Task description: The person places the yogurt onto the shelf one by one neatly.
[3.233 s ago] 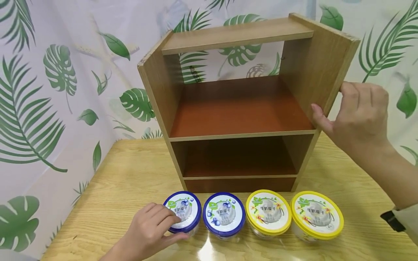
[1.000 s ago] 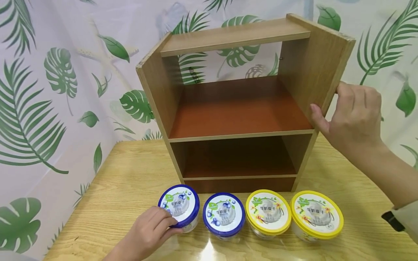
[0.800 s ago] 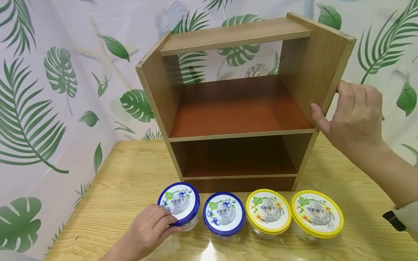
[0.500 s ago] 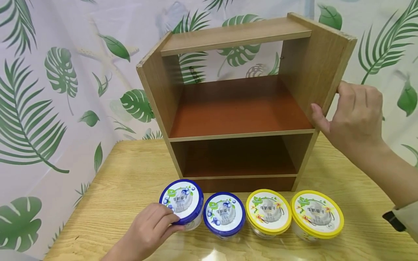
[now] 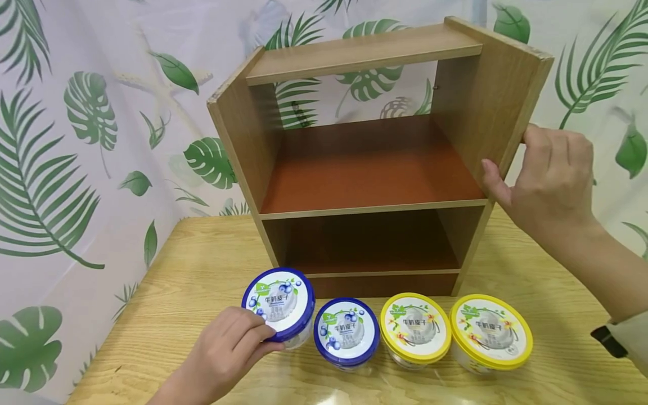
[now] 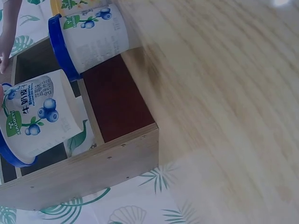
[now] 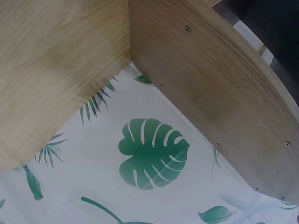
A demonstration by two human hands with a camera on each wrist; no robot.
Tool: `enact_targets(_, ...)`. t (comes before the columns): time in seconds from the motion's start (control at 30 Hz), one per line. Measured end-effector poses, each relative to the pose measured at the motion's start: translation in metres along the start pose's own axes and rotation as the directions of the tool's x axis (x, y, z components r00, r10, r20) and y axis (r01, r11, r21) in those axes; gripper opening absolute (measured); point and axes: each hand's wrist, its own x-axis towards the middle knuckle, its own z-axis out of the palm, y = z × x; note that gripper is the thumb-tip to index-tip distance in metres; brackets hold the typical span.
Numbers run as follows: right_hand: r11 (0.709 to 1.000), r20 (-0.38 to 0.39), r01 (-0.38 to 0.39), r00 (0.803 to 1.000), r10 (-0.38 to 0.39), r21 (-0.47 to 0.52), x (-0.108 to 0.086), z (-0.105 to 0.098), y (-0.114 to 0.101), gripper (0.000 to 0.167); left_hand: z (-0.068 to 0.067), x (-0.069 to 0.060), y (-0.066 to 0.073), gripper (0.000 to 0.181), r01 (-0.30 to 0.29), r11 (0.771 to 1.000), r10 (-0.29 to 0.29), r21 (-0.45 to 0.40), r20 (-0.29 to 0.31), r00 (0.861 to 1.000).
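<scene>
My left hand (image 5: 223, 351) pinches the near edge of a blue-lidded blueberry dessert tub (image 5: 279, 301), thumb below the rim. The left wrist view shows this printed tub (image 6: 39, 119) apart from the tabletop, in front of the shelf. My right hand (image 5: 554, 180) grips the front edge of the right side panel of a small wooden shelf unit (image 5: 374, 208), thumb on its inner face. Just right of the held tub stands a second blue-lidded tub (image 5: 346, 333). Farther right stand two yellow-lidded tubs, one nearer (image 5: 416, 329) and one at the end (image 5: 491, 333).
The wooden table (image 5: 202, 270) carries everything. Two red-brown shelf boards, an upper (image 5: 369, 169) and a lower (image 5: 372, 253), span the unit behind the tubs. Leaf-printed sheeting (image 5: 126, 140) stands behind and at the left. Screw heads mark the outer side panel (image 7: 210, 88).
My left hand has taken hold of the leftmost blue-lidded tub and raised it, moving it slightly forward toward the shelf unit. My right hand keeps its grip on the side panel.
</scene>
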Motion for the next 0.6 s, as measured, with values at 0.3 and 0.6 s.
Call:
enact_targets(0.3,1.0,0.016,0.021,1.0,-0.02,-0.009,0.0,-0.001,0.002,0.049,-0.005,0.014,-0.001,0.031,-0.013,1.0,0.012,-0.028,-0.031,0.999)
enact_targets(0.6,0.999,0.036,0.051,0.998,-0.051,-0.007,0.0,-0.002,0.005,0.052,-0.003,0.025,0.001,0.029,-0.02,0.997,0.017,-0.069,-0.047,0.999)
